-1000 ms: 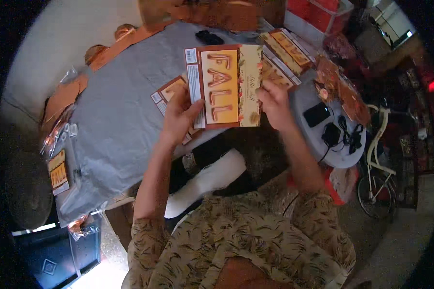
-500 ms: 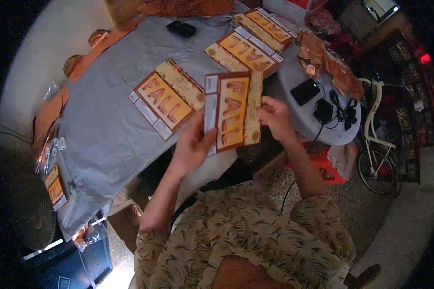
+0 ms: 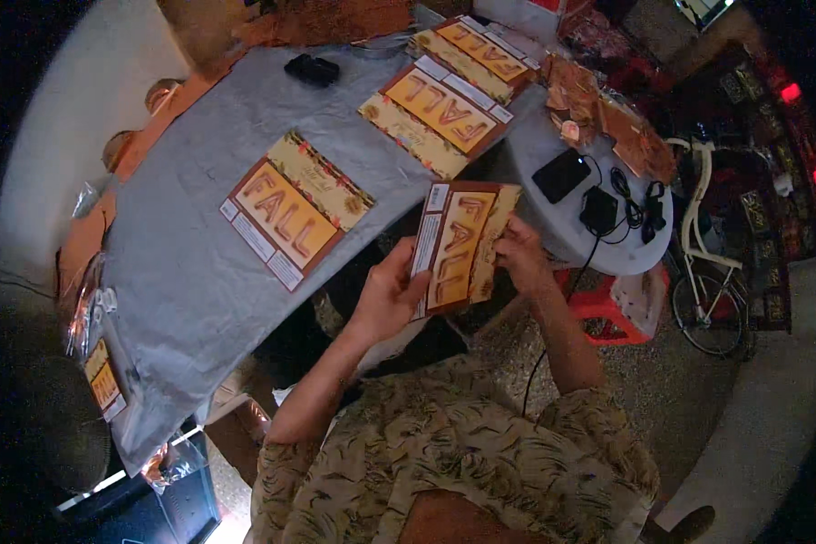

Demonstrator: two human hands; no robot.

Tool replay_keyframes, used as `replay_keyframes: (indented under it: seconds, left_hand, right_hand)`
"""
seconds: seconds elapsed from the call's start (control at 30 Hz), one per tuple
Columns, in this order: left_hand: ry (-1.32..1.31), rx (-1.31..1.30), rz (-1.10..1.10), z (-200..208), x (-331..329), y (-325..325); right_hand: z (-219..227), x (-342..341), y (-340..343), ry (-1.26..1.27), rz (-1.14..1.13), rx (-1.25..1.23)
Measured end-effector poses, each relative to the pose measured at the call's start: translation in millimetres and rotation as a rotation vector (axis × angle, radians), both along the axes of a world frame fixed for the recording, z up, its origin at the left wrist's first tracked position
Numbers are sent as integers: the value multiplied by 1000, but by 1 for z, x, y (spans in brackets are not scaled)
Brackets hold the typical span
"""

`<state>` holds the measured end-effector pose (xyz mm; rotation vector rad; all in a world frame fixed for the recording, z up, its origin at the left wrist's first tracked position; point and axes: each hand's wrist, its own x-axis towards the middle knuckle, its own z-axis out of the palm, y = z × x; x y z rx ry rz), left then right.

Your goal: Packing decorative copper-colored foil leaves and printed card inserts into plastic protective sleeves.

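Between my two hands is a printed card [image 3: 458, 243] with a yellow-orange panel, brown border, white label strip and cream decorated section. My left hand [image 3: 390, 295] grips its left edge, thumb on the front. The fingers of my right hand [image 3: 521, 257] pinch its cream right edge. It is held tilted, just off the table's front edge. Nearest to my left hand, a matching printed card [image 3: 279, 220] lies flat on the grey-covered table [image 3: 181, 245]. Other such cards [image 3: 444, 111] lie at the table's far right, and one more card [image 3: 105, 385] is at the left edge.
On a white side table [image 3: 639, 258] at right are a black device [image 3: 562, 175], an adapter [image 3: 598, 210] and coiled cables. A red stool [image 3: 612, 317] and bicycle [image 3: 709, 263] stand beyond. A black object [image 3: 312, 70] lies at the table's back.
Both hands have lowered the held card toward me and slightly right, away from the card on the table. The view has shifted a little, and both hands keep their grip.
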<state>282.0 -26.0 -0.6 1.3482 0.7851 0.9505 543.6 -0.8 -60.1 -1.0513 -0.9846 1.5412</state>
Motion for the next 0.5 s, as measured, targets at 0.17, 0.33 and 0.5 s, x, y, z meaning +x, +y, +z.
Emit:
replay_keyframes:
  seconds: [0.17,0.33,0.5]
  left_hand:
    - [-33,14,14,-7,0,3]
    - [-165,-135,35,-9,-3,9]
    - [-132,-151,61,5,-10,12]
  right_hand:
    - [-4,2,-5,85,38,46]
    - [-8,3,0,264,65,21]
    - [-19,7,7,503,80,-26]
